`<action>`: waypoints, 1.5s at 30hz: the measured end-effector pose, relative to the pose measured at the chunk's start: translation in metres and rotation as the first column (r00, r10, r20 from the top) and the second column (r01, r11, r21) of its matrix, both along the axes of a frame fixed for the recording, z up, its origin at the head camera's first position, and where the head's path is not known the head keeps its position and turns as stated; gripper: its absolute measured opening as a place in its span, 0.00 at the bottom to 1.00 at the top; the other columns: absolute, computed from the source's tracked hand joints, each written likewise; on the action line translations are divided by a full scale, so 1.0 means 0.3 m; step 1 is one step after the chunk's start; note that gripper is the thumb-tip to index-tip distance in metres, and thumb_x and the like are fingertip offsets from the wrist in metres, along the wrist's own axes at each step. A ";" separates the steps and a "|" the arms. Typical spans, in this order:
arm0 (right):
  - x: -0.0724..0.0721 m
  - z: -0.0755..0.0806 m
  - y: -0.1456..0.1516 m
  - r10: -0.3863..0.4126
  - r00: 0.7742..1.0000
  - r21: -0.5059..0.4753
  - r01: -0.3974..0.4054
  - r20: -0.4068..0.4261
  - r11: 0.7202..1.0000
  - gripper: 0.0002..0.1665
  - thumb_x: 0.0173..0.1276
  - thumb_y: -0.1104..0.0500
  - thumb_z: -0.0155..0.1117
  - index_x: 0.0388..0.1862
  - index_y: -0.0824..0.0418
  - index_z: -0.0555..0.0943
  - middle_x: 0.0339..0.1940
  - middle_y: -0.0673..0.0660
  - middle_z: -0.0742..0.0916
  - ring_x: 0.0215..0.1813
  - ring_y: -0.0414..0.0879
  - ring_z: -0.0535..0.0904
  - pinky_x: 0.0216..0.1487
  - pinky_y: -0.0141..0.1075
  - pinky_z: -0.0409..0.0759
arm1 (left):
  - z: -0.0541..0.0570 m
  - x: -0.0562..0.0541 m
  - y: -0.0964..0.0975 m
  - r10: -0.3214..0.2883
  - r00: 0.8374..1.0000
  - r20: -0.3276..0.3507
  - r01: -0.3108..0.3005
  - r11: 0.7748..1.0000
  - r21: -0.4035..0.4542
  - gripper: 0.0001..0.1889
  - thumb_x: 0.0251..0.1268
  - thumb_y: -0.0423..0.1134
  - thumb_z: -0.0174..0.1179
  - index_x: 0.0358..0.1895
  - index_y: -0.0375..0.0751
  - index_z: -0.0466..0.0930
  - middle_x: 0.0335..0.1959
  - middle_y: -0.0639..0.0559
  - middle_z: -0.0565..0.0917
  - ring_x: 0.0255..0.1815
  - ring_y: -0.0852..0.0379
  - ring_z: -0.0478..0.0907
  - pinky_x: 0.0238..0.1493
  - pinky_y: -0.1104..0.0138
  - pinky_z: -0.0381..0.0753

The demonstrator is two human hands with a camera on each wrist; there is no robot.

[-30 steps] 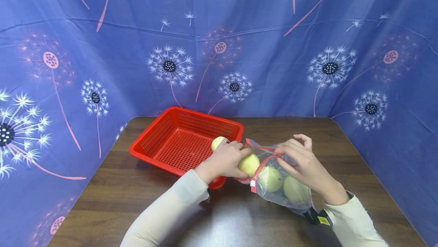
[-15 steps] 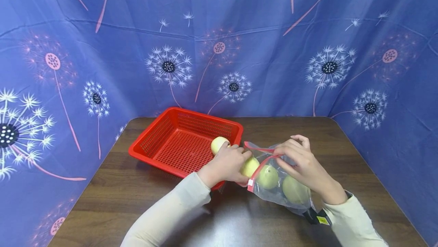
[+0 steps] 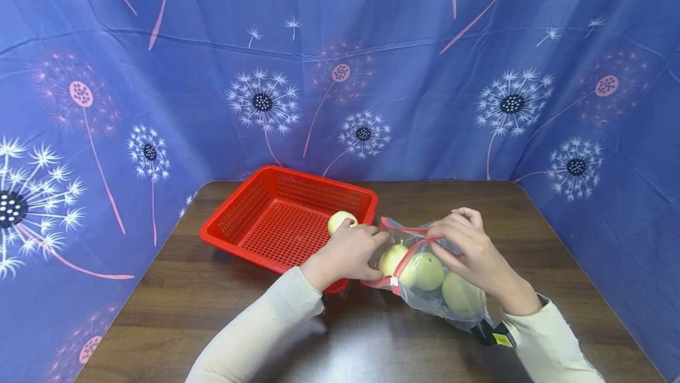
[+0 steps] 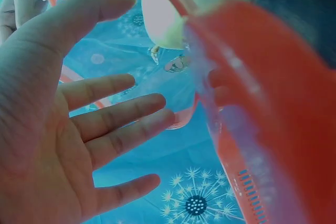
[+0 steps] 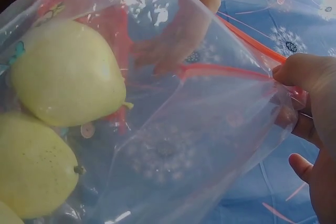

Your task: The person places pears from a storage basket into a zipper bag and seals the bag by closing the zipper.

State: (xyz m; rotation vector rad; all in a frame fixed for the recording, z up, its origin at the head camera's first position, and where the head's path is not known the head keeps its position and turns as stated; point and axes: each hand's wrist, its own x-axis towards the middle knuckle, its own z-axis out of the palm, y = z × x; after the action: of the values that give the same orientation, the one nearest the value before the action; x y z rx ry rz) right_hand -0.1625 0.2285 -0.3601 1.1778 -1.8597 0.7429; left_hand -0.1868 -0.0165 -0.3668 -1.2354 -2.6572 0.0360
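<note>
My left hand (image 3: 353, 253) is at the mouth of a clear zip bag (image 3: 425, 303) with a red zip edge. In the left wrist view its fingers are spread and fairly straight, with nothing between them. A round, pale yellow-green pear (image 3: 391, 259) with a stem lies just inside the mouth. Two more pears, a middle one (image 3: 428, 272) and a right-hand one (image 3: 462, 294), sit deeper in the bag. My right hand (image 3: 470, 250) pinches the bag's red upper edge between thumb and fingers, keeping the mouth apart.
A red perforated basket (image 3: 239, 247) stands left of the bag, its right corner beneath my left hand. One pear (image 3: 340, 222) lies at its right side. The brown wooden table (image 3: 164, 312) ends at a blue dandelion-print cloth (image 3: 414, 88) behind.
The pear under my left hand has gone into the bag's mouth, and the left fingers have let go of it. The pears inside have shifted slightly right. My right hand holds the same edge.
</note>
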 end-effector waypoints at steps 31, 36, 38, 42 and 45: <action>0.004 -0.007 0.005 -0.008 1.000 -0.012 0.008 -0.012 1.000 0.17 0.77 0.53 0.56 0.33 0.64 0.83 0.31 0.53 0.85 0.36 0.46 0.78 0.63 0.43 0.61 | 0.050 0.029 -0.060 -0.178 0.984 0.019 0.177 0.983 0.044 0.24 0.52 0.56 0.69 0.52 0.53 0.82 0.26 0.63 0.73 0.30 0.64 0.73 0.29 0.67 0.68; 0.003 -0.003 0.004 -0.008 1.000 -0.017 0.008 -0.012 1.000 0.17 0.77 0.54 0.56 0.33 0.64 0.83 0.31 0.52 0.85 0.36 0.45 0.78 0.63 0.43 0.61 | 0.097 0.023 -0.098 -0.134 0.991 0.014 0.134 0.991 0.002 0.26 0.48 0.55 0.72 0.51 0.51 0.83 0.31 0.60 0.78 0.36 0.62 0.77 0.37 0.63 0.73; 0.003 -0.003 0.004 -0.009 1.000 -0.017 0.009 -0.013 1.000 0.17 0.77 0.54 0.56 0.33 0.64 0.83 0.31 0.52 0.85 0.36 0.45 0.78 0.63 0.43 0.61 | 0.117 0.014 -0.116 -0.117 0.993 -0.001 0.117 0.993 -0.014 0.27 0.46 0.53 0.72 0.53 0.50 0.83 0.36 0.58 0.80 0.39 0.59 0.78 0.38 0.61 0.73; 0.001 -0.001 0.005 -0.006 1.000 -0.014 0.005 -0.011 1.000 0.17 0.76 0.54 0.56 0.34 0.64 0.83 0.31 0.52 0.85 0.36 0.45 0.78 0.63 0.43 0.60 | 0.145 -0.017 -0.147 -0.104 0.994 -0.031 0.104 0.995 -0.012 0.31 0.46 0.52 0.71 0.59 0.50 0.81 0.42 0.56 0.81 0.43 0.55 0.78 0.36 0.61 0.71; -0.001 0.000 0.005 -0.005 1.000 -0.009 0.004 -0.008 1.000 0.17 0.76 0.53 0.56 0.34 0.64 0.83 0.32 0.52 0.86 0.36 0.45 0.78 0.64 0.42 0.59 | 0.157 -0.046 -0.164 -0.097 0.994 -0.039 0.097 0.995 -0.001 0.32 0.47 0.52 0.71 0.60 0.50 0.79 0.46 0.55 0.81 0.45 0.53 0.77 0.39 0.60 0.71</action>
State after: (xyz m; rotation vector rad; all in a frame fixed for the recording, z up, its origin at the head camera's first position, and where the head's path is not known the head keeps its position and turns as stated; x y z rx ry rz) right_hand -0.1626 0.2301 -0.3601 1.1693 -1.8498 0.7417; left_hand -0.2005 -0.0656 -0.3197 -1.3477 -2.5600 0.0431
